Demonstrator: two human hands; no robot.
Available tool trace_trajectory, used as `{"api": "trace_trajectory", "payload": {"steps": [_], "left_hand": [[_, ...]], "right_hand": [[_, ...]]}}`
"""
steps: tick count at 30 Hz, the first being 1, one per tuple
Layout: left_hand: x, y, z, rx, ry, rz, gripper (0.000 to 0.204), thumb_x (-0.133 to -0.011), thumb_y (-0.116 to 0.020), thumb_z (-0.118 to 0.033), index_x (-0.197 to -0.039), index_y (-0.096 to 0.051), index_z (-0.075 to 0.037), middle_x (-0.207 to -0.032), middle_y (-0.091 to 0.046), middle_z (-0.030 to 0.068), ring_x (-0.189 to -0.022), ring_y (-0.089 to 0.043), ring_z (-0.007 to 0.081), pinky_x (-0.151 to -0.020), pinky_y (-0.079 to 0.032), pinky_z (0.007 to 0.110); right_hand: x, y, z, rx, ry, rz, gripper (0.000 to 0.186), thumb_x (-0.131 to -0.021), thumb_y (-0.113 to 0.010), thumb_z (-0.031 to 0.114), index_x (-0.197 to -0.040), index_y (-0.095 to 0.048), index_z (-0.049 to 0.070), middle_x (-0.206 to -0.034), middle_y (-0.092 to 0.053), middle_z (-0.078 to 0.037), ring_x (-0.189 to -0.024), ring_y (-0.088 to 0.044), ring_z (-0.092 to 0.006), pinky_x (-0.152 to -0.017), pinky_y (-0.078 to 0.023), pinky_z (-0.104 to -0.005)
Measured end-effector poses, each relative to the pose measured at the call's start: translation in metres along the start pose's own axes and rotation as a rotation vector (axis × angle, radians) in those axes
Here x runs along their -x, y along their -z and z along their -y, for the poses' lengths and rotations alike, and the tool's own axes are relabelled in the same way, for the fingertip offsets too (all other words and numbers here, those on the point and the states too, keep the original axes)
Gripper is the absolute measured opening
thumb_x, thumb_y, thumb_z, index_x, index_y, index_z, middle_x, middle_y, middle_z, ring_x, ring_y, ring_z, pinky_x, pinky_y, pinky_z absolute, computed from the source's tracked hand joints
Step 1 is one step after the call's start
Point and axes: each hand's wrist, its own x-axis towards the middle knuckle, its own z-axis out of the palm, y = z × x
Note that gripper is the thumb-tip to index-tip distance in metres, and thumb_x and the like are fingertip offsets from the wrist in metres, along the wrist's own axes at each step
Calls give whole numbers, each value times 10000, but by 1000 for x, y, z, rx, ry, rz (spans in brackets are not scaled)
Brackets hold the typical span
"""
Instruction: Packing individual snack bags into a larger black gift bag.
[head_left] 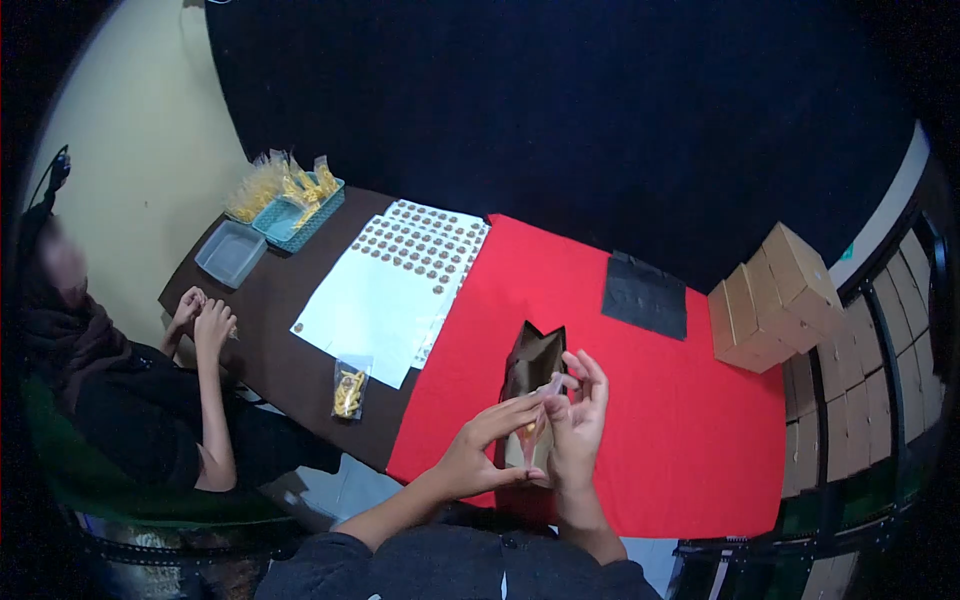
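Observation:
Between my hands is a small clear plastic bag [530, 450] with something yellow inside. My left hand [490, 440] is closed on its side, the thumb low and the fingers along the upper part. My right hand [577, 425] pinches the bag's top edge, with its other fingers raised. Just beyond them a dark brown bag [532, 362] stands upright with its mouth open; my hands and the plastic bag cover its lower front.
Left of the red cloth [680, 430] lie sticker sheets [370, 290] and a filled clear bag [349, 390]. Behind are a teal basket [290, 235] of packets and a grey tray [231, 254]. A black sheet [645, 297] and cardboard boxes [770, 300] sit right. A co-worker [130, 390] works left.

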Motion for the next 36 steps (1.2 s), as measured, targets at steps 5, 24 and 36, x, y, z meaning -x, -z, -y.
{"api": "trace_trajectory", "payload": {"steps": [5,24,36], "left_hand": [[-15,-25,-9,-46,-97,-22,602,-676,-774,-257,-1191,-558,-32,-1249,-531,149,-1143,-514,290,-941,-398,389],[-20,-45,5,216,-67,-7,439,-969,-361,-292,-956,-638,48,-833,-635,157,-760,-615,227,-682,-467,316],[-21,-41,13,224,138,-147,477,-969,-360,-320,-880,-640,55,-806,-618,127,-757,-591,191,-692,-445,295]], "right_hand": [[-8,41,7,46,-37,140,221,-817,-665,121,-992,-571,23,-1130,-495,-82,-911,-480,-85,-797,-389,-237],[11,99,26,-179,-125,298,186,-817,-636,156,-763,-629,-22,-844,-564,-99,-782,-538,-157,-719,-429,-266],[11,86,12,37,-305,347,418,-880,-591,219,-1243,-492,38,-1023,-534,-38,-1001,-506,-115,-890,-387,-259]]}}
